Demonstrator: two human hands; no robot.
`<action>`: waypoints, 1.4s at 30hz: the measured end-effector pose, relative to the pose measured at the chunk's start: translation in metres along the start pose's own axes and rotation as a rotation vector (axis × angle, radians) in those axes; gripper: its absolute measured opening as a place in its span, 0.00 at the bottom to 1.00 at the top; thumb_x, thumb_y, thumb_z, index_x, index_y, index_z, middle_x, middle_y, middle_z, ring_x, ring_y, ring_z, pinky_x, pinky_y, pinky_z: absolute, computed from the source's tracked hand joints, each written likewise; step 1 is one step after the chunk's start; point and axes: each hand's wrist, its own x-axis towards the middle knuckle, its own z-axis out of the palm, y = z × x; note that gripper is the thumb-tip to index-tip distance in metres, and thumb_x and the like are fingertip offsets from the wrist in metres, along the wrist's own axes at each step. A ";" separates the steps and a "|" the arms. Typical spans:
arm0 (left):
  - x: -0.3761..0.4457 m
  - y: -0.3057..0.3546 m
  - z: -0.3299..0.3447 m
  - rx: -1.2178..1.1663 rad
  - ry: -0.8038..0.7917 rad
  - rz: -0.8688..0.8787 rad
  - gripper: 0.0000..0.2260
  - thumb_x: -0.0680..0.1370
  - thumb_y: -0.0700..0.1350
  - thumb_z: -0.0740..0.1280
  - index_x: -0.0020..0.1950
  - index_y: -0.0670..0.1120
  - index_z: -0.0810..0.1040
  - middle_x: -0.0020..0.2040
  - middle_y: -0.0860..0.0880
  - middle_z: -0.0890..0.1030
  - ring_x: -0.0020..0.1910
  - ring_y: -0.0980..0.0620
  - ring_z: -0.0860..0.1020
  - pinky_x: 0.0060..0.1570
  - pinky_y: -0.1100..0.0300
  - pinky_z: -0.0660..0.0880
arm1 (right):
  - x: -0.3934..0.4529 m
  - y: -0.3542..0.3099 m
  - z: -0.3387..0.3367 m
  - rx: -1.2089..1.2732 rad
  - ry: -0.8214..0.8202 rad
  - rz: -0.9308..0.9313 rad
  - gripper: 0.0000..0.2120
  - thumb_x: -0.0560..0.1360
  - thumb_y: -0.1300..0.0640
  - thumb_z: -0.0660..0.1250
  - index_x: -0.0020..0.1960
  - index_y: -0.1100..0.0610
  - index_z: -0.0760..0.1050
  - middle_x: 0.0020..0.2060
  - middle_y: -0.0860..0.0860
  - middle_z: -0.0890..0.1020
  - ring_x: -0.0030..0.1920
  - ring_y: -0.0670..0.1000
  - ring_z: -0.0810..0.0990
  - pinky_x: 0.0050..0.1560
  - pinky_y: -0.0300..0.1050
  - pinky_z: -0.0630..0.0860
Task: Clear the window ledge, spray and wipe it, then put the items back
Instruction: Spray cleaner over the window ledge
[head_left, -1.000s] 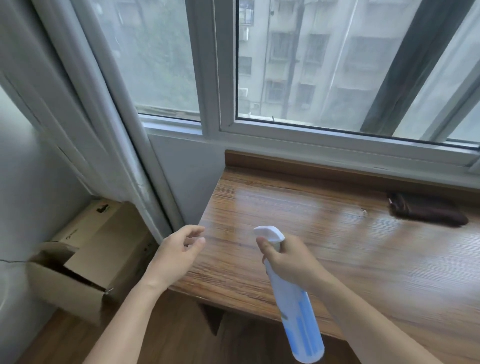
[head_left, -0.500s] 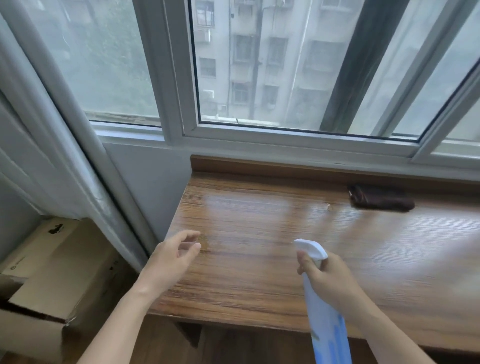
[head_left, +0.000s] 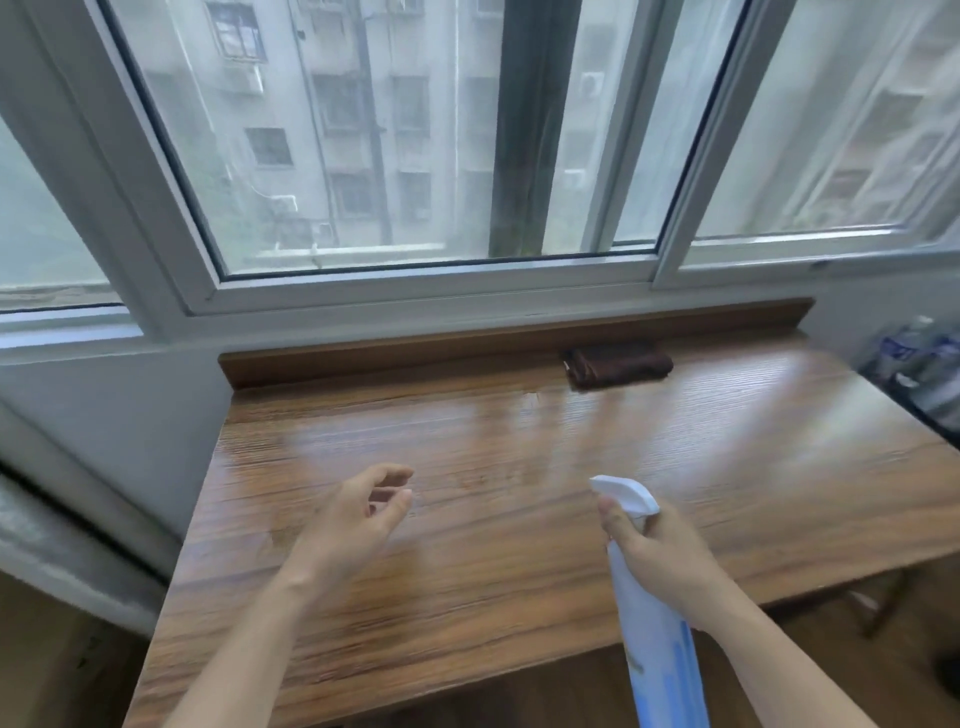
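Wood-grain ledge runs under a white-framed sliding window; glossy laminate-looking top, streaked with glare, raised wooden lip along the back. Grey apartment block outside. Dark brown cloth, folded, fuzzy, lies against the back lip, right of centre. Right hand wraps the neck of a white-and-blue plastic spray bottle, nozzle aimed out over the ledge. Left hand hovers above the wood, fingers loosely curled, holding nothing. Blurred plastic-wrapped items at far right.
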 end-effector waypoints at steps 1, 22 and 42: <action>0.005 0.004 0.005 -0.003 -0.013 0.011 0.13 0.82 0.50 0.69 0.67 0.56 0.78 0.59 0.62 0.81 0.58 0.63 0.80 0.62 0.53 0.80 | -0.002 0.004 -0.004 0.022 0.013 -0.005 0.23 0.80 0.36 0.61 0.43 0.54 0.80 0.27 0.44 0.77 0.33 0.44 0.78 0.37 0.43 0.73; 0.084 0.139 0.148 -0.087 -0.129 0.200 0.12 0.83 0.49 0.68 0.66 0.58 0.77 0.59 0.64 0.79 0.57 0.66 0.79 0.56 0.63 0.79 | 0.043 0.057 -0.153 0.130 0.171 0.091 0.16 0.81 0.39 0.67 0.45 0.49 0.85 0.41 0.47 0.87 0.44 0.53 0.86 0.52 0.60 0.83; 0.084 0.180 0.209 -0.011 0.198 -0.070 0.12 0.83 0.49 0.67 0.67 0.55 0.78 0.59 0.62 0.80 0.58 0.65 0.78 0.58 0.63 0.76 | 0.094 0.122 -0.227 -0.152 -0.355 -0.078 0.24 0.81 0.35 0.61 0.41 0.53 0.79 0.29 0.51 0.76 0.32 0.46 0.75 0.38 0.47 0.71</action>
